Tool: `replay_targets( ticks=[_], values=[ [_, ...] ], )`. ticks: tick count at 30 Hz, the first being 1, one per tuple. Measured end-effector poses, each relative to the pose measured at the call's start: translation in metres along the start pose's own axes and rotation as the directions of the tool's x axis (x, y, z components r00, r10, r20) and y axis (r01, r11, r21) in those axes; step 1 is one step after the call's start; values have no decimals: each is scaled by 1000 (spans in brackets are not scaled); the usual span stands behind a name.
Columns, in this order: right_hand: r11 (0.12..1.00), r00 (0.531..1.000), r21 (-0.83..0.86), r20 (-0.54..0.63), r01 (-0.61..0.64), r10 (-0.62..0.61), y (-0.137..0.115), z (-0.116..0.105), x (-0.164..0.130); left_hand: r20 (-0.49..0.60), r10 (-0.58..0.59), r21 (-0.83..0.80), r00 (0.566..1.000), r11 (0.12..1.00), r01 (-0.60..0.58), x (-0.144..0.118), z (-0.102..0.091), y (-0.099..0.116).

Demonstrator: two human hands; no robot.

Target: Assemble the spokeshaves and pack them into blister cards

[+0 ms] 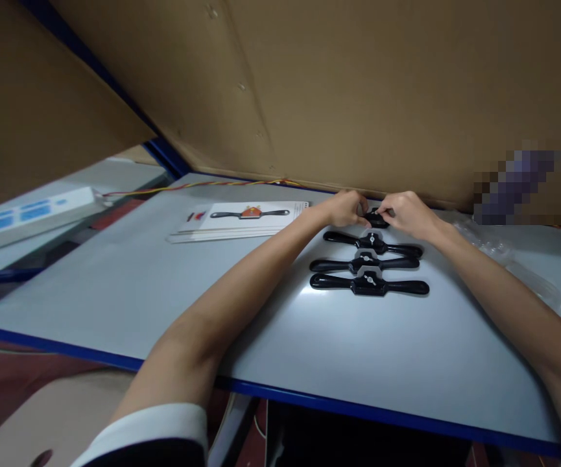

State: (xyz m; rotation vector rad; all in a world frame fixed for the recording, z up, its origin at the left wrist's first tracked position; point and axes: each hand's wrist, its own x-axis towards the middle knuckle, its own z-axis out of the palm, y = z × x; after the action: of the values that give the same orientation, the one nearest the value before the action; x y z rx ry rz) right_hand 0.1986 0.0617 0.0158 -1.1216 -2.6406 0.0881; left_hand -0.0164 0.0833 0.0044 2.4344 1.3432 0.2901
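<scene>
Both hands pinch one black spokeshave (376, 219) at the far edge of the grey table (115, 292), close to the cardboard wall (358, 84). From the head view, the left hand (346, 207) and right hand (406, 213) have their fingertips closed on its middle block; its handles are hidden under the hands. Three more spokeshaves (368, 263) lie in a row just nearer, side by side but apart. These look like cast metal: stiff, fairly heavy for their size, glossy and likely a bit slippery, so the two slim handles seem the surest hold, away from the blade at the centre. Printed cards (241, 219) lie stacked to the left, clear plastic packaging (504, 250) to the right.
</scene>
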Motion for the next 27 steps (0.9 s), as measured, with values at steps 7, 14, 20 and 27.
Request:
replay_targets(
  ticks=[7, 14, 20, 27],
  values=[
    [993, 997, -97, 49, 63, -59, -5, -3, -2, 21, 78, 16, 997, 997, -78, -2, 0, 1],
    [992, 997, -99, 13, 75, -74, -4, 3, -3, 32, 97, 47, 995, 994, -98, -3, -1, 3],
    [986, 993, -114, 6, 119, -119, -7, 5, -4, 21, 88, 38, 996, 995, -88, -3, -1, 4],
    [963, 987, -256, 153, 79, -41, -26, -6, -4, 12, 97, 14, 995, 995, -98, -2, 0, 2]
  ],
)
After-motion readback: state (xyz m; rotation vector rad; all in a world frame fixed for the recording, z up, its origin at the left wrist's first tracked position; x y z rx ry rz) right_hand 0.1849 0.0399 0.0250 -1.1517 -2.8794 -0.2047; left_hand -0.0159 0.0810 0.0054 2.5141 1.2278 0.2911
